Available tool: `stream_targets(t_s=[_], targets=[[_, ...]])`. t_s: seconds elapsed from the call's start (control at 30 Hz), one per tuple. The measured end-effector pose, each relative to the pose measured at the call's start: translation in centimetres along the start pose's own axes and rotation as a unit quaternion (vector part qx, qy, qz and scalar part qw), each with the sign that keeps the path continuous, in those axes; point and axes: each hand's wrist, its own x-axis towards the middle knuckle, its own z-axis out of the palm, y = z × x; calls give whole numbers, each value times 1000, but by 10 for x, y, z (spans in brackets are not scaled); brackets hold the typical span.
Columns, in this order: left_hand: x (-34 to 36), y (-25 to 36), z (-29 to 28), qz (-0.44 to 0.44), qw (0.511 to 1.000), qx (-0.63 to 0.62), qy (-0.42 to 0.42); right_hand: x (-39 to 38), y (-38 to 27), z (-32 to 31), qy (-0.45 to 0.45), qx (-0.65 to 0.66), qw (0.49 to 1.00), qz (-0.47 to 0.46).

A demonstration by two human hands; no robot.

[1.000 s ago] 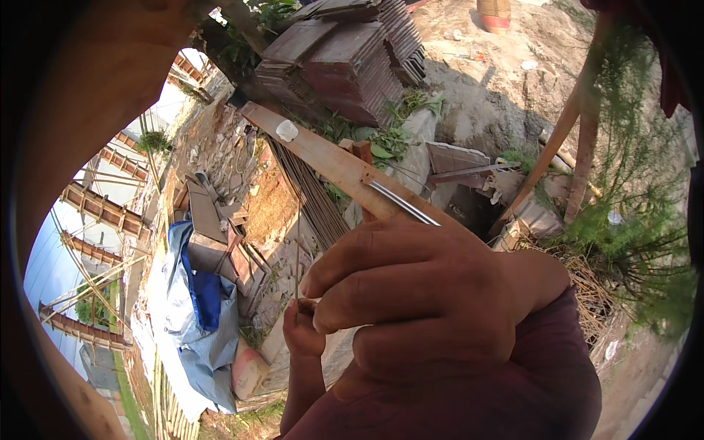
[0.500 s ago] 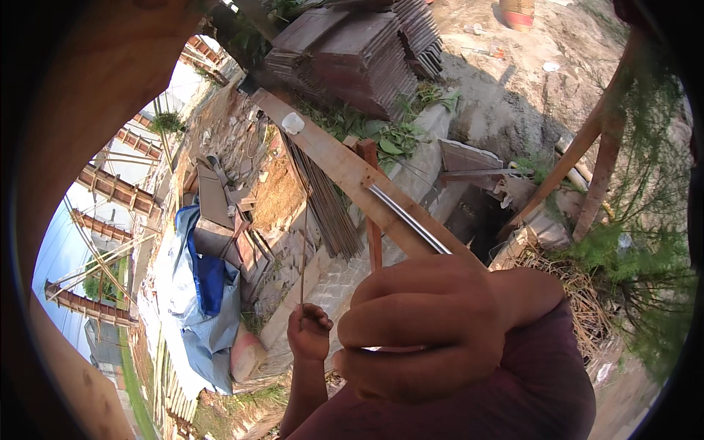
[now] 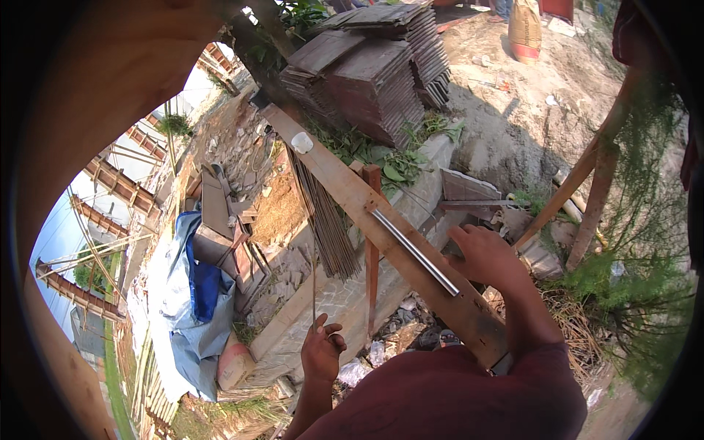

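My left hand (image 3: pixel 321 350) is closed around the lower end of a thin steel rod (image 3: pixel 314 282) that stands nearly upright. The rod rises toward a bundle of thin rods (image 3: pixel 323 216) lying beside a long wooden plank (image 3: pixel 352 194). My right hand (image 3: pixel 485 253) reaches out with its fingers spread just past the plank's right edge, beside a shiny metal pipe (image 3: pixel 414 251) lying on the plank. It holds nothing. A small white cup-like object (image 3: pixel 301 142) sits on the plank's far end.
Stacked roof tiles (image 3: pixel 374 73) stand at the back. A red upright stake (image 3: pixel 372 249) props the plank. A blue-and-white tarp (image 3: pixel 191 293) and a sack (image 3: pixel 236 361) lie at left. Leaning wooden poles (image 3: pixel 587 191), green foliage (image 3: pixel 645 293) and sandy ground fill the right.
My right hand, earlier close to the camera and closed on the rod's top, has let go and moved out beside the pipe on the plank. My left hand still holds the rod.
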Motion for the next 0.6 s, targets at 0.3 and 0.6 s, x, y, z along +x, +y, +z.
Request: stream_targets(t_s=[0.3, 0.6], targets=[[8, -12, 2, 42, 999, 12, 16, 0, 140, 0, 122, 525, 806, 245], [9, -12, 10, 53, 999, -4, 10, -127, 370, 171, 301, 276, 649, 642]])
